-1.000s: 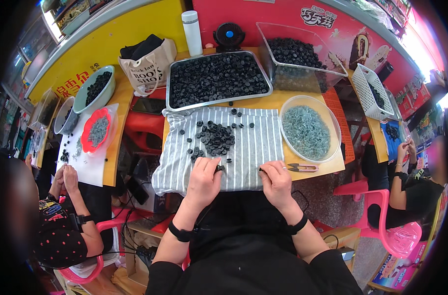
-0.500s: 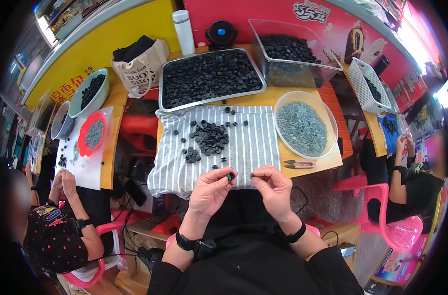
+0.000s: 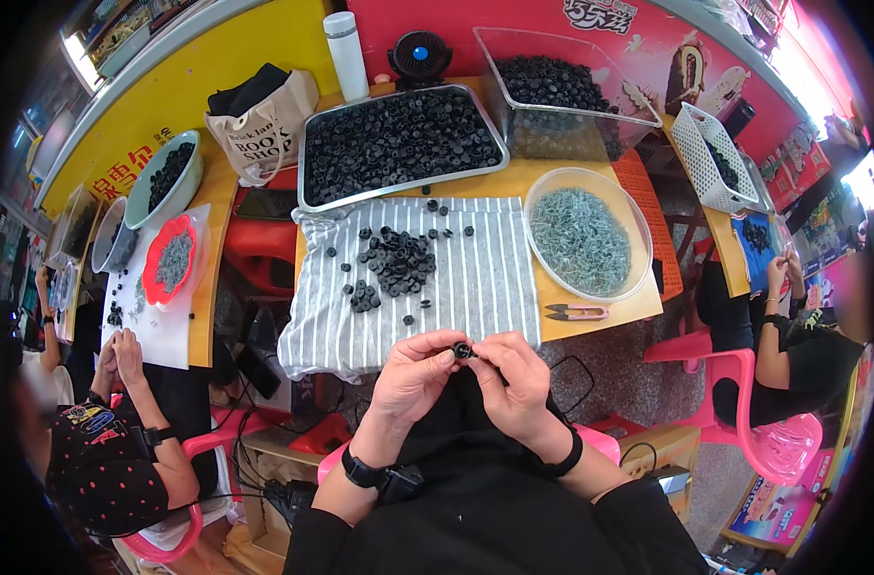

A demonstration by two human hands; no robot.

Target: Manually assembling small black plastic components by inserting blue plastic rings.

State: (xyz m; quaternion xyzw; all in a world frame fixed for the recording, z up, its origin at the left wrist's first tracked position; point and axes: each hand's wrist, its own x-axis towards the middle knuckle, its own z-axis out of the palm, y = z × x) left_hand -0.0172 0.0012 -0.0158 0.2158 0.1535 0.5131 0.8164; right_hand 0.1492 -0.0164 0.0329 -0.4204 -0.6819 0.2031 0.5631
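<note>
- While both hands are meeting above the person's lap, near the front edge of the striped cloth (image 3: 494, 278), the left hand (image 3: 413, 376) is gripping a small black cap (image 3: 462, 351) between thumb and fingers.
- The right hand (image 3: 517, 383) is touching the cap's right side; I cannot tell whether its fingers are pinching the cap or a separate piece.
- Loose black caps (image 3: 399, 261) are lying in a pile on the cloth, a few straying around it.
- Behind the cloth, a metal tray (image 3: 312, 205) is holding many black pieces on the table (image 3: 557, 331), and a clear bin (image 3: 562, 139) is holding more.
- Right of the cloth, a round tub (image 3: 640, 240) of pale pieces is standing behind small scissors (image 3: 578, 312).
</note>
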